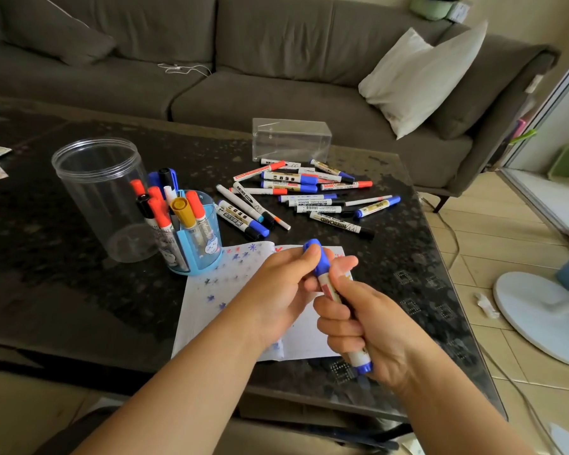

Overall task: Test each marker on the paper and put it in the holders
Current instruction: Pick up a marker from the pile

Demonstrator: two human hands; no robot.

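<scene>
two bare hands are holding a blue whiteboard marker [329,284] above the scribbled paper [211,310] on the dark worktop [79,290]. the right hand [368,330] is fisting its grip around the barrel; the left hand [286,284] is pinching the blue cap [317,257]. the marker looks light, stiff and smooth, so the barrel seems the best hold. a blue holder [194,234] is standing nearby.

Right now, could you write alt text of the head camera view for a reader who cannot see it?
Two bare hands hold a blue-capped white marker above a scribbled white paper sheet: the right hand grips the barrel, the left hand holds the cap. Loose markers, a blue plastic holder of markers and a clear plastic jar sit on the dark table.
</scene>
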